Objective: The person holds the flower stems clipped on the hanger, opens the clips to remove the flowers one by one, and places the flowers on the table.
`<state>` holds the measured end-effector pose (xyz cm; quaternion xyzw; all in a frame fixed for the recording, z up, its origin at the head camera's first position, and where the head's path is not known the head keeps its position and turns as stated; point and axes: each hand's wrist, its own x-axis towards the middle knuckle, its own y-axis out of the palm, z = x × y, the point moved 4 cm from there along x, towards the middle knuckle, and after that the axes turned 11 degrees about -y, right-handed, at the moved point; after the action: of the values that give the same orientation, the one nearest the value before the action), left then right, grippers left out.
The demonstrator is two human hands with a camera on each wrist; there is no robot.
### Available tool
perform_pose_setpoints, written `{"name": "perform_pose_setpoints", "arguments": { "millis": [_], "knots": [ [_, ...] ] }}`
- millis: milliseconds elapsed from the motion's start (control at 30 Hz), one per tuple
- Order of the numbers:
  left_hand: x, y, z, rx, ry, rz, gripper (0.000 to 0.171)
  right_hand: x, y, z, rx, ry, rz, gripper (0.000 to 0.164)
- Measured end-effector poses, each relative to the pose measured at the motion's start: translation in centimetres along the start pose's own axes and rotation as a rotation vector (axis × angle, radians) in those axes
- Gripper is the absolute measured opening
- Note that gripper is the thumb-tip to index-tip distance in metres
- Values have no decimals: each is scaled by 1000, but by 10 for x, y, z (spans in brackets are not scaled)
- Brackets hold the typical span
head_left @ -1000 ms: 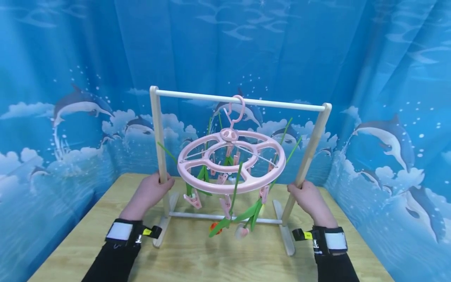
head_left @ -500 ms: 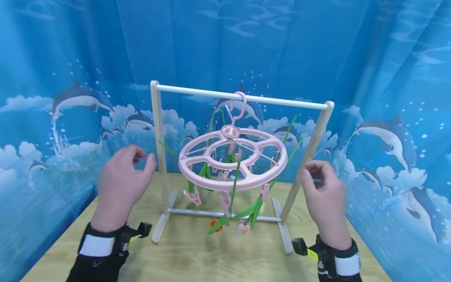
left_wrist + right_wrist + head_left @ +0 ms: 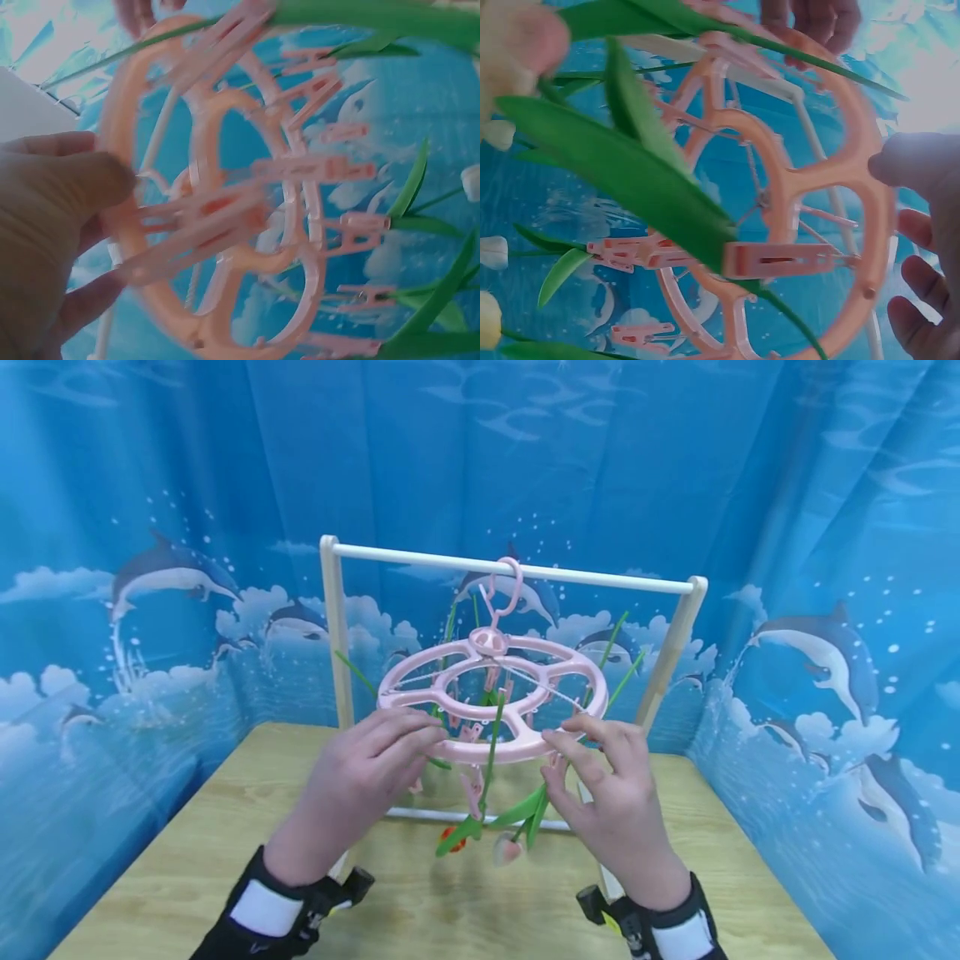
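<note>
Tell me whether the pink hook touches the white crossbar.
Touching: the head view shows the pink hook looped over the white crossbar, hanging from it.

In the head view, the left hand [image 3: 363, 777] covered the front left of the ring [image 3: 517, 748], and the right hand [image 3: 611, 789] hid its front right. Behind them vanished the lower parts of both posts [image 3: 337, 627] and both ends of the lower bar [image 3: 435, 815]. The bottom edge cut off the counter [image 3: 465, 910]. Clips at the ring's back were too small to make out. At centre in the left wrist view, a near clip [image 3: 210, 229] was blurred; at upper left in the right wrist view, a bloom [image 3: 525, 52] ran off the left edge.
</note>
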<state>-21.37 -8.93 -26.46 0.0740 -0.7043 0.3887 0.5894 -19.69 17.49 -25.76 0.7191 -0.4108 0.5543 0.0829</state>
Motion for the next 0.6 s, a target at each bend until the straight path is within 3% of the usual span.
{"name": "perform_pose_setpoints", "arguments": {
  "millis": [200,467,600],
  "knots": [
    [0,7,-11,16,35,-49,43,-4,9,1,-19,-11,13,35],
    [7,-3,-34,56,25,-128,31,0,11,8,-7,-57,-76,19],
    [7,-8,-49,1,2,-150,18,1,11,10,-8,-56,-91,18]
  ]
}}
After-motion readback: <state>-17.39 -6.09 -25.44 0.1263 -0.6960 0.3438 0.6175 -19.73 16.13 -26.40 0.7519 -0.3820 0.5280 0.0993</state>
